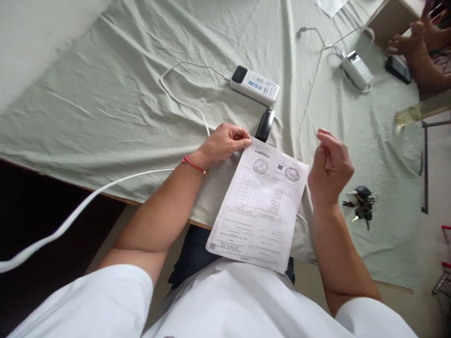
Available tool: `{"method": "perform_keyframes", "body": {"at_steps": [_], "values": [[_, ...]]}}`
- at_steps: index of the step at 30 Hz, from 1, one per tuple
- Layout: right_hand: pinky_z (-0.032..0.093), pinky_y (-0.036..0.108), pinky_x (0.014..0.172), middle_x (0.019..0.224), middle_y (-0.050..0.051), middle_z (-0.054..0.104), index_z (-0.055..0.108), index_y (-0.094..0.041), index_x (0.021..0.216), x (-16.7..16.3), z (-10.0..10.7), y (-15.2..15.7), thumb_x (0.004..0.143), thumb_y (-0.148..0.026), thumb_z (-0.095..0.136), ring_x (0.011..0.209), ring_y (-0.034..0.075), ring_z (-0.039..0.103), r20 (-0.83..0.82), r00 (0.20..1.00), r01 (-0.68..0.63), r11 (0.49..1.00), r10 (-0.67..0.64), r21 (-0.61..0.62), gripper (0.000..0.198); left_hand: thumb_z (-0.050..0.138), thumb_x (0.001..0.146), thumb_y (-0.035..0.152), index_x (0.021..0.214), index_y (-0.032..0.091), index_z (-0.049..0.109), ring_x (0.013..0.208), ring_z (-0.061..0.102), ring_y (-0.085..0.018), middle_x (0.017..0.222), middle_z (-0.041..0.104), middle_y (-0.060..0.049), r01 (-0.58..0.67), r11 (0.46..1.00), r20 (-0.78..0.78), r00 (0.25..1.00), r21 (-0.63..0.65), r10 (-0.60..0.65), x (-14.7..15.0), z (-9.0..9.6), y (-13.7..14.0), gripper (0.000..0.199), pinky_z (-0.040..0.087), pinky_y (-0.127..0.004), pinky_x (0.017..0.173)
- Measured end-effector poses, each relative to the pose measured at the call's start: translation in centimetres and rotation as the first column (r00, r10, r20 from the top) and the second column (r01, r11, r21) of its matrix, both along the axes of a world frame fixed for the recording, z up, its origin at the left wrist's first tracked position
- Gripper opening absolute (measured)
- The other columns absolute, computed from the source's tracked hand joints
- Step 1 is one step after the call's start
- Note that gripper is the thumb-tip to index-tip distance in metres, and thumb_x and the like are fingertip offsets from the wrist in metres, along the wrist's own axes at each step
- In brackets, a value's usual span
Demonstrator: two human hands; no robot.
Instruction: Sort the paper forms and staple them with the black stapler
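Head view: printed sheet (262,220) reaching past the cloth-covered desk's (127,126) near edge.
Left hand (225,142) pinches its far-left corner; right hand (330,171) curls just beside, grip unclear. The overhanging end could drag the sheet down if that pinch slips.

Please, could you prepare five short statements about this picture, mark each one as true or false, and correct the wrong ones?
1. The left hand grips a corner of the printed sheet. True.
2. The red bracelet is on the right wrist. False: it is on the left wrist.
3. The keys lie on the green cloth. True.
4. No cable is attached to the white device with blue print. False: a white cable runs from one end.
5. The sheet bears a round stamp and an oval one. True.
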State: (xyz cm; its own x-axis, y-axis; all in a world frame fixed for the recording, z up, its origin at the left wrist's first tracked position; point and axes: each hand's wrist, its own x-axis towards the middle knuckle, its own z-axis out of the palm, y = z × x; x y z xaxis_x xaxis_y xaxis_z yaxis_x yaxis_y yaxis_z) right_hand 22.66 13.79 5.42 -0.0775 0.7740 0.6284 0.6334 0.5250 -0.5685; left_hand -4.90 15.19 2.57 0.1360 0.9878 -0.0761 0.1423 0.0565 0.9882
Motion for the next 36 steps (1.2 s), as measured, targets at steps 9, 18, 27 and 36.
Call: {"method": "perform_keyframes", "body": {"at_steps": [9,18,27,36], "values": [[0.060,0.038,0.091,0.119,0.007,0.075,0.060,-0.025,0.138,1.4,-5.0,-4.6,0.099,-0.055,0.064,0.105,0.020,0.075,-0.535,0.825,-0.005,0.945,-0.181,-0.328,0.050,0.076,0.086,0.033,0.081,0.024,0.065,0.062,0.060,-0.015,0.065,0.055,0.001,-0.256,0.967,0.085,0.963,0.009,0.254,-1.4,0.2,0.4,0.015,0.047,-0.029,0.054],[0.059,0.031,0.075,0.100,0.003,0.079,0.073,-0.024,0.116,0.9,-4.5,-5.7,0.092,-0.047,0.075,0.080,0.017,0.073,-0.584,0.793,-0.294,0.732,-0.172,-0.614,0.032,0.073,0.089,0.033,0.079,0.025,0.060,0.055,0.053,-0.011,0.064,0.057,0.002,-0.422,0.907,0.085,0.903,-0.011,0.421,-1.6,-2.3,2.4,0.018,0.043,-0.026,0.047],[0.060,0.032,0.078,0.101,0.003,0.079,0.073,-0.024,0.106,0.6,-5.1,-5.9,0.095,-0.047,0.072,0.083,0.018,0.073,-0.547,0.820,-0.237,0.769,-0.169,-0.593,0.026,0.064,0.095,0.058,0.081,0.022,0.062,0.060,0.064,-0.015,0.062,0.059,-0.002,-0.275,0.957,0.102,0.954,-0.088,0.283,-1.6,-0.4,1.1,0.039,0.046,-0.024,0.047],[0.058,0.029,0.078,0.097,0.001,0.075,0.070,-0.024,0.104,0.2,-5.2,-5.6,0.088,-0.046,0.081,0.084,0.015,0.070,-0.562,0.807,-0.195,0.818,-0.180,-0.542,0.029,0.086,0.078,0.043,0.085,0.019,0.068,0.087,0.076,-0.023,0.083,0.076,-0.005,-0.191,0.979,0.229,0.952,-0.070,0.202,-1.2,-0.5,0.7,0.031,0.063,-0.034,0.072]]}}
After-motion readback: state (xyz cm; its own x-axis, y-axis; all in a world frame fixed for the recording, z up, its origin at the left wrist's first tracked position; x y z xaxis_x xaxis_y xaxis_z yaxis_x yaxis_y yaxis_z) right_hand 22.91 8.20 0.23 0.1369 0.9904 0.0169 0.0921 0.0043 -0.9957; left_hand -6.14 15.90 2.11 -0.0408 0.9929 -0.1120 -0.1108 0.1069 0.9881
